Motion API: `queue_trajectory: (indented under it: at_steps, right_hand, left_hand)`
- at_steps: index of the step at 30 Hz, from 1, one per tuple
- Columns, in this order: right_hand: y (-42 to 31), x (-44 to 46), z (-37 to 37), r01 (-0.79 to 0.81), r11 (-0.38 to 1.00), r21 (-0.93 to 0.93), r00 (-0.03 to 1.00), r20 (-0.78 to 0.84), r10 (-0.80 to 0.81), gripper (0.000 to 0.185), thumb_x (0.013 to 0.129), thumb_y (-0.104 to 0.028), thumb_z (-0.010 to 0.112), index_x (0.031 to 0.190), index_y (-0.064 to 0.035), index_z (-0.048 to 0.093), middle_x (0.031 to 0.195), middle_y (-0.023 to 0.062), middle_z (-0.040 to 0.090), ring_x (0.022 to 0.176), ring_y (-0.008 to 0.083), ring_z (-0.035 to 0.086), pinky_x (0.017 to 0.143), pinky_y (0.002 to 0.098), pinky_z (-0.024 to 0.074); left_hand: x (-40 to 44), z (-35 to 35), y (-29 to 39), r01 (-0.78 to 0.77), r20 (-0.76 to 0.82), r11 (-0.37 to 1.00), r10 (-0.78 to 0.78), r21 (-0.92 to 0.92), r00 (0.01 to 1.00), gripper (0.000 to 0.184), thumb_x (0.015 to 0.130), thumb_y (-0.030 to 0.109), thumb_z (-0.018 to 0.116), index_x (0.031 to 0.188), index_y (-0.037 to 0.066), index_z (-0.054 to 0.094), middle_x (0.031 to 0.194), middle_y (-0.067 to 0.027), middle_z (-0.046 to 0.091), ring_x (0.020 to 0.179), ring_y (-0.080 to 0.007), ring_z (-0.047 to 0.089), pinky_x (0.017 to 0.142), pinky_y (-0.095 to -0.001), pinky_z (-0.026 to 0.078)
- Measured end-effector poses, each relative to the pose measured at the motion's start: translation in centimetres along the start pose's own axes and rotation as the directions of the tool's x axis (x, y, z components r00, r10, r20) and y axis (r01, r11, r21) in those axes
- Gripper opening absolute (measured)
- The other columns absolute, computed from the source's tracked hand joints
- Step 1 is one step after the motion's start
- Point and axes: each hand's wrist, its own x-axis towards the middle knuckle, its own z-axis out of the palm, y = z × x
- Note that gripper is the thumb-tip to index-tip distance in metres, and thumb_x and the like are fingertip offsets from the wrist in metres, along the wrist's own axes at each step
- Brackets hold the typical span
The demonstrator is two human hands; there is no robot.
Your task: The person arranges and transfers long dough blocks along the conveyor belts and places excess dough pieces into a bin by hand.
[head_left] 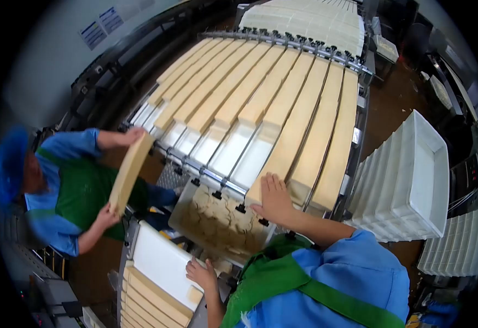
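My right hand (276, 201) lies with its fingers stretched flat over the near end of a long pale-yellow, tofu-like strip (284, 147). That strip reaches further toward me than the ones on its left. My left hand (202, 274) is open, fingers apart, at the right edge of a white board (165, 259); whether it touches the board I cannot tell. A small pale piece (195, 295) is just below this hand. Several cut strips (154, 298) lie side by side at the board's lower end. Between my hands is a tub (222, 221) of broken pale pieces.
At left, a co-worker (80, 186) in a blue cap and green apron holds one strip (131, 174) by both ends. A metal bar with black knobs (293, 41) crosses the conveyor's far end. Stacked white crates (400, 180) stand on my right.
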Motion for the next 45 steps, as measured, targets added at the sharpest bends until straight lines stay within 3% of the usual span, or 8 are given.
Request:
queue_trajectory:
  at_steps: [10, 12, 15, 19, 26, 36, 38, 45]
  right_hand:
    - [-1.2, -1.2, 0.5, 0.028, 0.997, 0.073, 0.995, -0.102, -0.020, 0.073, 0.079, -0.033, 0.067, 0.128, 0.0116, 0.037, 0.134, 0.0339, 0.037, 0.130, 0.0432, 0.033, 0.108, 0.0448, 0.0287]
    - [-1.6, -2.0, -1.2, -0.070, 0.899, 0.433, 0.995, -0.029, 0.091, 0.069, 0.076, -0.032, 0.070, 0.123, 0.0093, 0.041, 0.126, 0.0320, 0.043, 0.123, 0.0393, 0.042, 0.103, 0.0405, 0.0355]
    - [-0.4, -4.1, -3.8, -0.044, 0.880, 0.474, 0.997, -0.037, 0.070, 0.068, 0.072, -0.033, 0.071, 0.118, 0.0087, 0.043, 0.116, 0.0291, 0.050, 0.111, 0.0380, 0.051, 0.095, 0.0390, 0.0417]
    - [5.1, -4.7, -5.6, -0.255, 0.820, 0.513, 0.855, 0.515, -0.057, 0.065, 0.074, -0.033, 0.070, 0.118, 0.0051, 0.042, 0.107, 0.0194, 0.055, 0.104, 0.0276, 0.053, 0.091, 0.0352, 0.0422]
    - [7.1, -2.1, -5.2, -0.479, 0.744, 0.466, 0.685, 0.728, -0.015, 0.058, 0.081, -0.035, 0.062, 0.120, 0.0048, 0.043, 0.106, 0.0154, 0.056, 0.102, 0.0223, 0.053, 0.089, 0.0316, 0.0421]
    - [7.9, -3.2, -4.4, -0.100, 0.846, 0.524, 0.970, 0.240, -0.034, 0.071, 0.070, -0.027, 0.067, 0.126, 0.0068, 0.039, 0.121, 0.0227, 0.050, 0.111, 0.0336, 0.052, 0.095, 0.0398, 0.0420]
    - [7.0, -3.3, -3.5, -0.116, 0.993, 0.012, 0.977, 0.179, 0.112, 0.074, 0.068, -0.025, 0.073, 0.127, 0.0042, 0.040, 0.128, 0.0228, 0.045, 0.117, 0.0369, 0.047, 0.098, 0.0461, 0.0383]
    - [6.2, -3.6, -0.3, -0.299, 0.927, -0.227, 0.952, -0.143, 0.273, 0.089, 0.071, -0.027, 0.074, 0.142, -0.0022, 0.027, 0.147, 0.0198, 0.027, 0.136, 0.0378, 0.026, 0.108, 0.0500, 0.0232]
  left_hand:
    - [-1.1, 1.3, -0.6, -0.166, -0.177, 0.986, 0.158, -0.032, 0.971, 0.032, 0.077, 0.013, 0.067, 0.105, 0.000, 0.060, 0.116, -0.0218, 0.051, 0.114, -0.0390, 0.044, 0.099, -0.0483, 0.036]
    - [-1.2, 1.3, -0.6, -0.153, -0.181, 0.986, 0.140, -0.062, 0.973, 0.029, 0.077, 0.011, 0.066, 0.103, -0.001, 0.060, 0.115, -0.0210, 0.052, 0.114, -0.0383, 0.045, 0.099, -0.0470, 0.036]
    - [-1.2, 1.1, -0.5, -0.175, -0.192, 0.983, 0.161, -0.056, 0.968, 0.027, 0.077, 0.009, 0.064, 0.102, -0.001, 0.060, 0.115, -0.0206, 0.052, 0.113, -0.0381, 0.045, 0.098, -0.0467, 0.037]
    - [-1.1, 0.7, -0.1, -0.175, -0.177, 0.982, 0.159, -0.077, 0.971, 0.026, 0.077, 0.008, 0.063, 0.102, -0.001, 0.060, 0.114, -0.0208, 0.052, 0.112, -0.0383, 0.045, 0.097, -0.0467, 0.037]
    - [-1.2, 0.6, -0.3, -0.201, -0.168, 0.975, 0.183, -0.098, 0.969, 0.026, 0.077, 0.007, 0.061, 0.102, -0.001, 0.061, 0.112, -0.0198, 0.051, 0.110, -0.0376, 0.045, 0.095, -0.0451, 0.038]
    - [-1.0, 0.9, -0.5, -0.194, -0.177, 0.975, 0.173, -0.106, 0.969, 0.026, 0.075, 0.006, 0.062, 0.100, 0.000, 0.062, 0.113, -0.0195, 0.052, 0.109, -0.0373, 0.047, 0.094, -0.0447, 0.039]
    - [-1.1, 0.9, -0.6, -0.195, -0.181, 0.975, 0.173, -0.109, 0.968, 0.027, 0.075, 0.006, 0.062, 0.101, 0.000, 0.063, 0.113, -0.0197, 0.051, 0.109, -0.0375, 0.047, 0.094, -0.0450, 0.039]
    - [-1.6, 0.5, -1.5, -0.224, -0.160, 0.940, 0.187, -0.258, 0.969, 0.027, 0.075, 0.004, 0.061, 0.102, 0.001, 0.062, 0.118, -0.0222, 0.049, 0.113, -0.0395, 0.045, 0.097, -0.0452, 0.037]
